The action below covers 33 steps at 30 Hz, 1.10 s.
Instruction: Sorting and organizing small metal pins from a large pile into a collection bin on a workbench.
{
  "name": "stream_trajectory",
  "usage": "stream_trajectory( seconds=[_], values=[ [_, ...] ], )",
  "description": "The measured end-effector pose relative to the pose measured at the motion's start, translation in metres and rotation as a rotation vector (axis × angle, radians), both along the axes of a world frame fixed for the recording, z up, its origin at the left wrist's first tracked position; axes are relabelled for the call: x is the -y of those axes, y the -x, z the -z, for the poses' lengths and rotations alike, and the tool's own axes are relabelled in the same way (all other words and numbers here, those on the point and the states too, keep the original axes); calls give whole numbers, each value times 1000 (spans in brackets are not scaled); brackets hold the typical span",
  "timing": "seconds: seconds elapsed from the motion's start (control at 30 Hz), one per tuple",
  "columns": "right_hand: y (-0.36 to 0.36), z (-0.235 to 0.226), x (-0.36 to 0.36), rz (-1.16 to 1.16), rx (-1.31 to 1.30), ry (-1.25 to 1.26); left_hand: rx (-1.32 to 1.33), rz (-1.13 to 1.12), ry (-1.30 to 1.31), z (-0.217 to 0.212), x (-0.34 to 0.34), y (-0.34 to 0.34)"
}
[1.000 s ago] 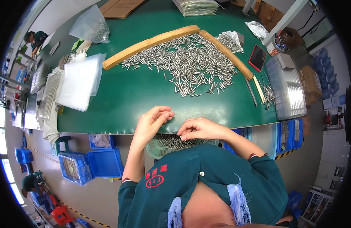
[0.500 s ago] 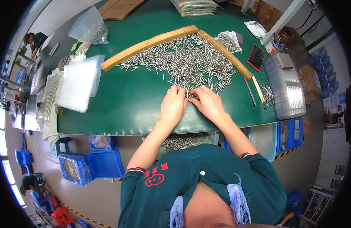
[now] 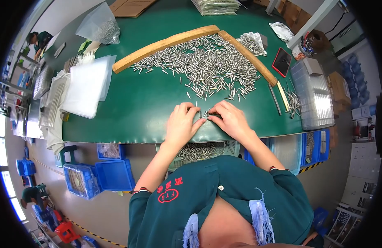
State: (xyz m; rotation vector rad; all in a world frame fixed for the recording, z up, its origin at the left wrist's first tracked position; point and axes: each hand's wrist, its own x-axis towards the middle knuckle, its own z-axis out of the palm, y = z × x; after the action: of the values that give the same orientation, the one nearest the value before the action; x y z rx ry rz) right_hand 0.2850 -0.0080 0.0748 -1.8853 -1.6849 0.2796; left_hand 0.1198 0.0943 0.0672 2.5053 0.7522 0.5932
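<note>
A few small silvery metal pins (image 3: 204, 114) lie on the green tabletop between my two hands, near the table's front edge. On their left, my left hand (image 3: 180, 124) has its thumb and forefinger apart, fingertips beside the pins. From the other side my right hand (image 3: 231, 120) reaches in, fingers curved and thumb apart from the forefinger, its tips close against the pins. Neither hand plainly grips one. Beyond the hands spreads a large heap of the same metal pins (image 3: 207, 66), with several strays along its near edge.
Two wooden bars (image 3: 166, 47) meet in an angle behind the heap. A red-edged phone (image 3: 281, 62) and clear plastic boxes (image 3: 308, 95) are at the right. Translucent plastic sheets (image 3: 85, 89) lie at the left. Below the table edge sits a basket of pins (image 3: 197, 153).
Both hands have drawn back from the heap toward the table's front edge, bringing a few pins along. The hands have moved slightly apart, and bare green tabletop now separates them from the heap.
</note>
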Motion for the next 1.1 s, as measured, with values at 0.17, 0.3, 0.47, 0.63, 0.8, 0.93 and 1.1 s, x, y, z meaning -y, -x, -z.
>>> stream_trajectory(
  seconds=[0.17,0.3,0.47,0.63,0.8,0.93,1.1],
  values=[
    [-4,10,1,19,38,-54,-25,67,-56,7,1,-11],
    [-8,4,5,-53,11,-14,33,201,-15,8,-7,1],
    [7,-2,1,-137,8,3,29,134,-31,4,-1,9],
    [19,7,3,-125,39,-51,-45,-35,-9,2,17,17],
    [23,8,11,-56,-2,-17,-16,-92,-1,3,25,28],
    [27,3,3,-32,-82,9,42,37,66,0,24,30],
    [28,5,-4,-167,23,-38,-34,5,16,0,16,38]
  ],
)
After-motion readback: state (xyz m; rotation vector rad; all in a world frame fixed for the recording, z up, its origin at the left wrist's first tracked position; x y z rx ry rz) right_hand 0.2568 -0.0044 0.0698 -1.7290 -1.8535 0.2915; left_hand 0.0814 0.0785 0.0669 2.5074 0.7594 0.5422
